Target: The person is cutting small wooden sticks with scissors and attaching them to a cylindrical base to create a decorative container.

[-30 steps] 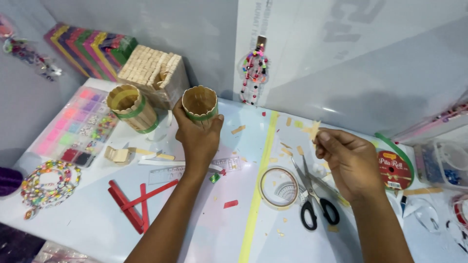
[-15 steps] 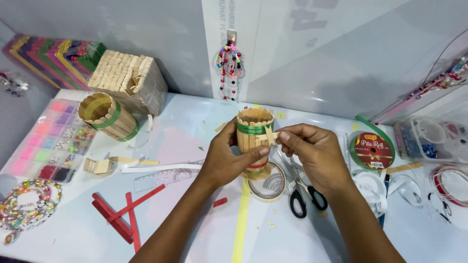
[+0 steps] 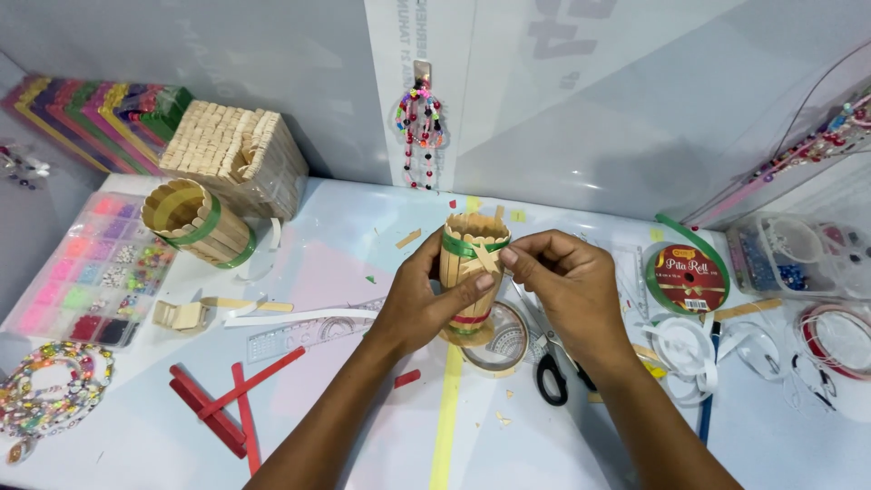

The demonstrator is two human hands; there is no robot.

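Cluttered craft tabletop (image 3: 363,272): left hand (image 3: 426,299) clamped on stick cup (image 3: 472,272) w/ thumb; right hand (image 3: 562,281) has now pressed the small wooden star (image 3: 488,259), pinched, onto cup's front, attaching under way.

tape roll (image 3: 499,338) and scissors (image 3: 551,367) under hands, bare table (image 3: 345,245) leftward

A stick cup (image 3: 471,272) stands between both hands, tape roll (image 3: 499,340) and scissors (image 3: 549,363) just behind-right, ruler (image 3: 308,331) left.
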